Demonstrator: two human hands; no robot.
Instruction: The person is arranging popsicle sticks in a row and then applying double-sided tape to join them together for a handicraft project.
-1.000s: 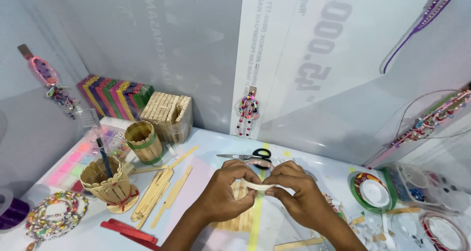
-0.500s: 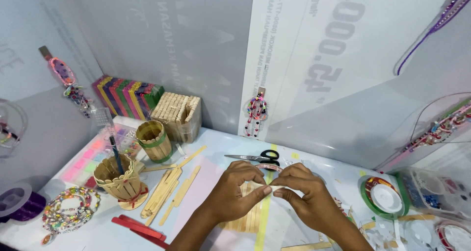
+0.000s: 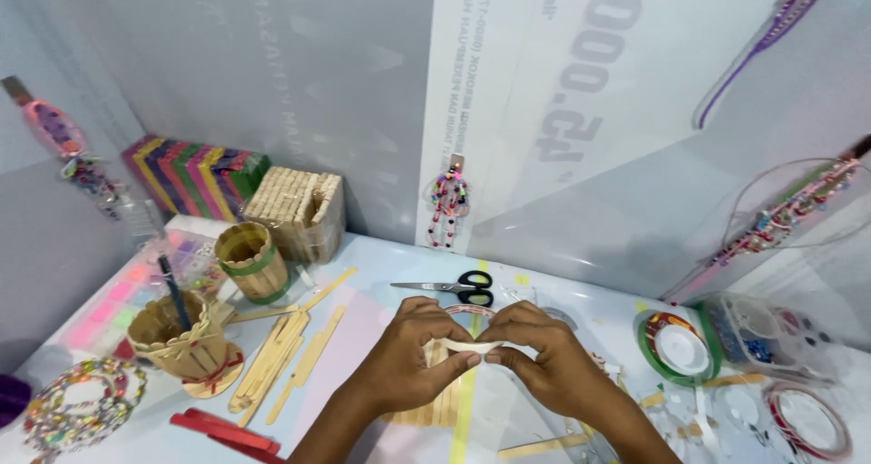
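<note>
My left hand (image 3: 413,360) and my right hand (image 3: 544,360) meet over the middle of the table, and both pinch a short pale strip (image 3: 470,346) that bows slightly between the fingertips. Under my hands lies a flat mat of wooden sticks (image 3: 434,405) set side by side, mostly hidden by my hands. Black-handled scissors (image 3: 449,289) lie just beyond my fingers. Loose wooden sticks (image 3: 286,351) lie to the left of my left hand.
At left stand a stick-built pot with a pen (image 3: 181,341), a round stick cup with green bands (image 3: 249,262), a stick box (image 3: 299,210) and coloured stick stacks (image 3: 195,174). Tape rolls (image 3: 679,346) and a bead container (image 3: 771,332) sit at right. Red sticks (image 3: 222,432) lie at the front.
The view has shifted a little. My hands have closed in on the strip and hold it tighter together; before, it was stretched out longer between them.
</note>
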